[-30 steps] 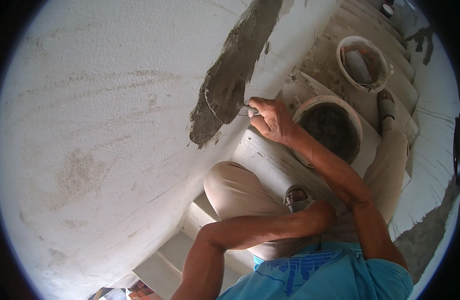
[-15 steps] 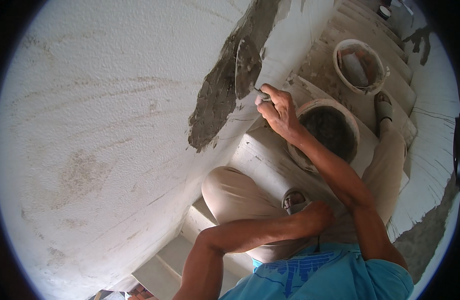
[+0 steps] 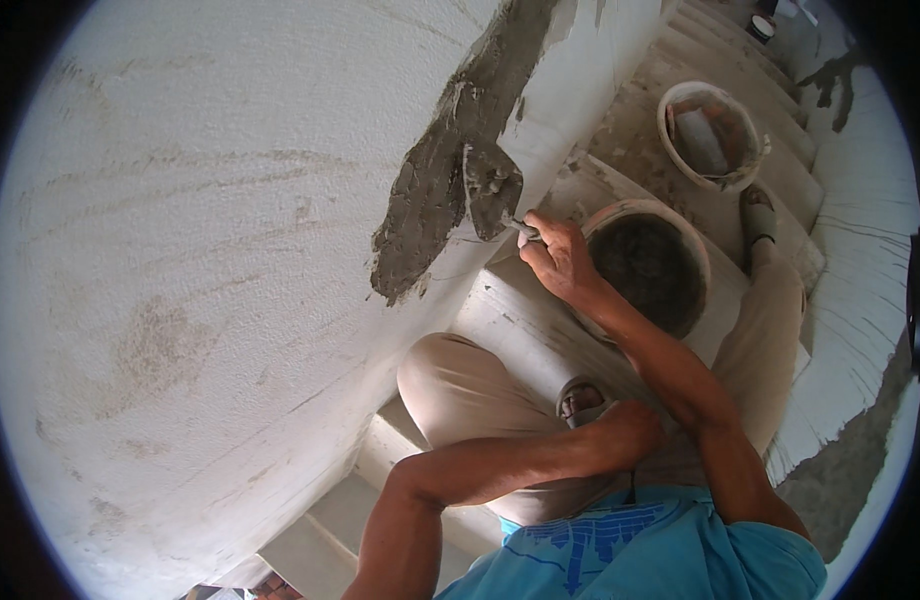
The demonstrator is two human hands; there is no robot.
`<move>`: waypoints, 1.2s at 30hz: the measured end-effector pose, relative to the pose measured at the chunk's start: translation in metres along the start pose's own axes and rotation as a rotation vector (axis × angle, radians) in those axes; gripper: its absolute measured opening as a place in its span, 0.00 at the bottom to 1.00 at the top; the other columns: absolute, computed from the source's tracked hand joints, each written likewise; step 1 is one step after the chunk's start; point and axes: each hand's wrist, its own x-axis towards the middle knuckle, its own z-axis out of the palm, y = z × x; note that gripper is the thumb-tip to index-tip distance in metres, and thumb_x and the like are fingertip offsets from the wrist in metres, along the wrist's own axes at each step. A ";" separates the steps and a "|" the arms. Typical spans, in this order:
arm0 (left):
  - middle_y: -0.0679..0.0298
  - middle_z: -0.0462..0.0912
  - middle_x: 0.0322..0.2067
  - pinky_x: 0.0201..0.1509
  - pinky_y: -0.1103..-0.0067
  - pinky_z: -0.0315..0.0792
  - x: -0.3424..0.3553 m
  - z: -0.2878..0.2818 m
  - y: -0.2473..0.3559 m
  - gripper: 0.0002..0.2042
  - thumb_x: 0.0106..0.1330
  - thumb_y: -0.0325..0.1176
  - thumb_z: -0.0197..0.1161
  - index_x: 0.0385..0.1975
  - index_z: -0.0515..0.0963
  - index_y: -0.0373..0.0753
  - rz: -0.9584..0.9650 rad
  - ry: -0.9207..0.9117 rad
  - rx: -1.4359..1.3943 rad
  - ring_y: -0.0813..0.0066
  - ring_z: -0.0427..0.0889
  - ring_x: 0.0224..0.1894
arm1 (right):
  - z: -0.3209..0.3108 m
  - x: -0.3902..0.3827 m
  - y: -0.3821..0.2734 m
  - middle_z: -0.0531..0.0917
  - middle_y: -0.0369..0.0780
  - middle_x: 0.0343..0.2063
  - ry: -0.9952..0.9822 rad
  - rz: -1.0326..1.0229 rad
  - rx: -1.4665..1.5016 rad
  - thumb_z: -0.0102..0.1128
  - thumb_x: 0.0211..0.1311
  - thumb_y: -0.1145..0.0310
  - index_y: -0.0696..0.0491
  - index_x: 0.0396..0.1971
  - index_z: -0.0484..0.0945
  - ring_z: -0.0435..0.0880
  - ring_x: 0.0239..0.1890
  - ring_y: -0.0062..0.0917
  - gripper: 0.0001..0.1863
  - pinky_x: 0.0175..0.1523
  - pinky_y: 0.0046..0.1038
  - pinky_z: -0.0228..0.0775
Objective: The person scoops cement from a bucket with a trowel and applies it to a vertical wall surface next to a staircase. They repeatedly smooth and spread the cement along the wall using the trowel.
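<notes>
My right hand is closed round the handle of a trowel. The trowel's mortar-smeared blade lies against the white wall, at the right edge of a long dark strip of wet mortar. Below and right of that hand stands a round bucket of grey mortar, partly behind my forearm. My left hand is curled in a fist over my lap, near my sandalled foot; whether anything is inside it is hidden.
A second bucket holding a pale block-like piece and reddish material stands on a higher step. Concrete stairs run up to the far right between the textured white wall and a second wall with mortar patches. A small container sits farther up.
My right hand has moved the trowel down along the mortar strip, leaving smoother mortar above. The left hand stays folded over my lap.
</notes>
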 end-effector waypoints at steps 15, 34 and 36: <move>0.52 0.86 0.31 0.41 0.65 0.81 -0.001 -0.003 0.000 0.06 0.51 0.24 0.65 0.28 0.86 0.36 -0.012 -0.022 0.013 0.56 0.88 0.38 | -0.006 0.008 -0.009 0.76 0.52 0.20 -0.058 -0.143 -0.125 0.55 0.52 0.73 0.60 0.30 0.74 0.78 0.23 0.49 0.07 0.30 0.42 0.69; 0.52 0.87 0.32 0.41 0.67 0.81 -0.001 0.006 -0.003 0.06 0.52 0.25 0.64 0.28 0.86 0.36 0.004 0.003 0.043 0.57 0.87 0.39 | -0.013 0.006 -0.028 0.77 0.52 0.21 -0.104 -0.140 -0.058 0.54 0.51 0.73 0.61 0.31 0.75 0.78 0.22 0.46 0.09 0.31 0.41 0.69; 0.52 0.87 0.32 0.41 0.67 0.80 -0.001 0.006 -0.003 0.06 0.52 0.25 0.64 0.28 0.86 0.36 0.000 -0.010 0.036 0.57 0.87 0.39 | -0.020 0.016 -0.034 0.75 0.52 0.19 -0.049 -0.083 0.018 0.54 0.50 0.74 0.61 0.30 0.74 0.76 0.19 0.43 0.08 0.30 0.40 0.68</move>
